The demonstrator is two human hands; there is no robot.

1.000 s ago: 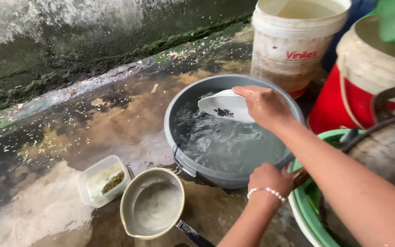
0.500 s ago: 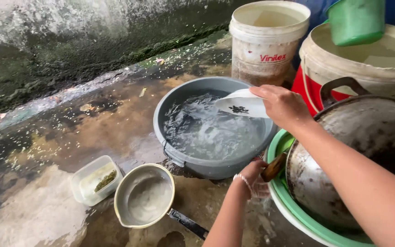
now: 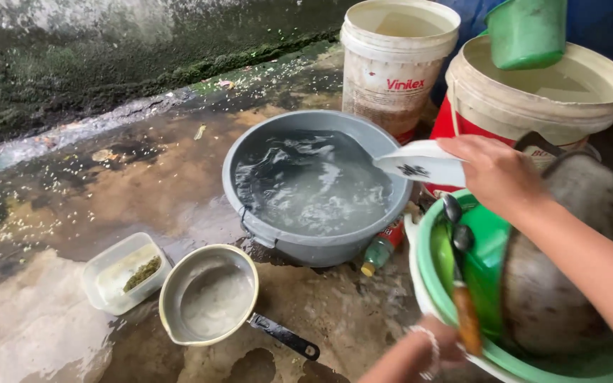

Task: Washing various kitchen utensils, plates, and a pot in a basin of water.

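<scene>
My right hand (image 3: 496, 174) holds a white shallow bowl (image 3: 420, 163) with a dark pattern, tilted over the right rim of a grey basin (image 3: 250, 223) full of rippling water. My left hand (image 3: 428, 352), with a bead bracelet, is low at the near rim of a green basin (image 3: 423, 266). Its fingers are closed at the lower end of a wooden-handled ladle (image 3: 466, 319) that lies in the green basin. A large blackened metal pot (image 3: 555, 284) sits on its side in that basin too.
A white bucket (image 3: 391, 67) and a red and cream bucket (image 3: 533, 106) with a green scoop (image 3: 526, 32) stand behind. On the wet concrete lie a saucepan (image 3: 211, 298), a plastic container (image 3: 122, 273) and a small bottle (image 3: 379, 252). A mossy wall (image 3: 108, 64) runs along the back.
My right hand has carried the white bowl rightward from over the water to the basin's right rim. The ladle and my left hand have moved down and right into the green basin.
</scene>
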